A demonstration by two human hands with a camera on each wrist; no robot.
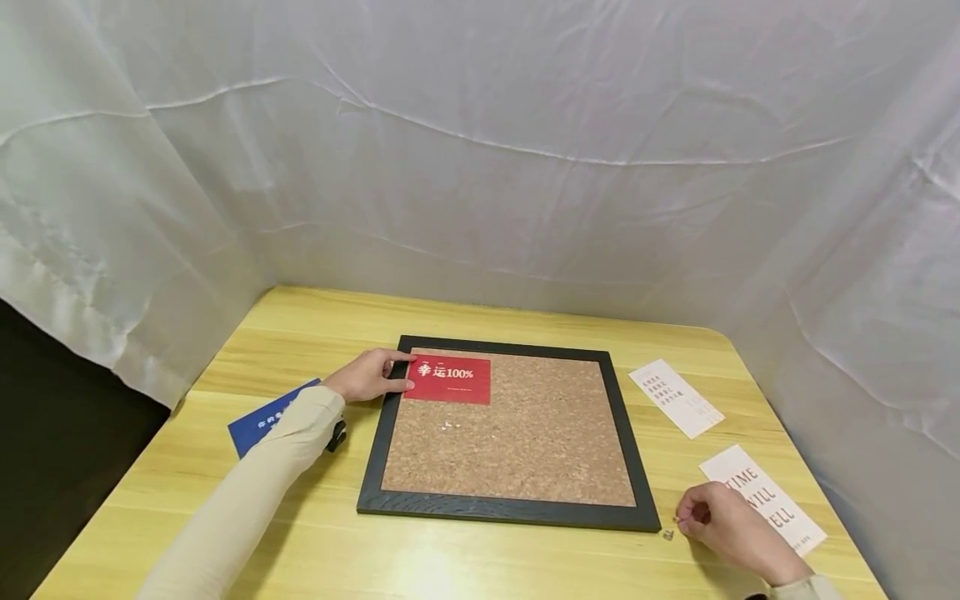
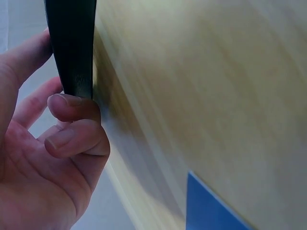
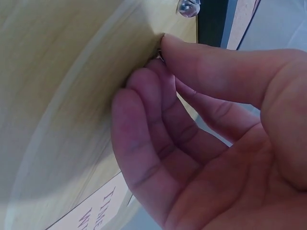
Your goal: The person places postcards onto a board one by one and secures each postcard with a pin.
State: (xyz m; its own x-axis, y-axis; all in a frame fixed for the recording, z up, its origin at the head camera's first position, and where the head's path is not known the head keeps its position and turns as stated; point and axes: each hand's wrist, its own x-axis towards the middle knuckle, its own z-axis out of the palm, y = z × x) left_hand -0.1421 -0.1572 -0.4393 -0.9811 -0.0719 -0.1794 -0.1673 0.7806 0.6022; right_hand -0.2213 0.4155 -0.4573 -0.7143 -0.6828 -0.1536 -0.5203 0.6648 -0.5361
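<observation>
A red card (image 1: 450, 390) with white print lies on the upper left of a black-framed cork board (image 1: 517, 450). My left hand (image 1: 365, 375) rests at the card's left edge, with fingertips on its corner and thumb lower down. In the left wrist view some fingers (image 2: 76, 136) are curled against the frame's outer edge (image 2: 72, 48). By the board's lower right corner, my right hand (image 1: 722, 521) pinches a small shiny tack (image 3: 159, 54) between thumb and forefinger, mostly hidden by them. Another shiny tack (image 3: 188, 7) lies on the table close by.
A blue card (image 1: 258, 423) lies left of the board, partly under my left forearm. Two white cards lie at the right, one upper (image 1: 675, 398) and one lower (image 1: 783, 508) behind my right hand. Small whitish bits (image 1: 448, 426) sit on the cork. White cloth (image 1: 480, 167) encloses the table.
</observation>
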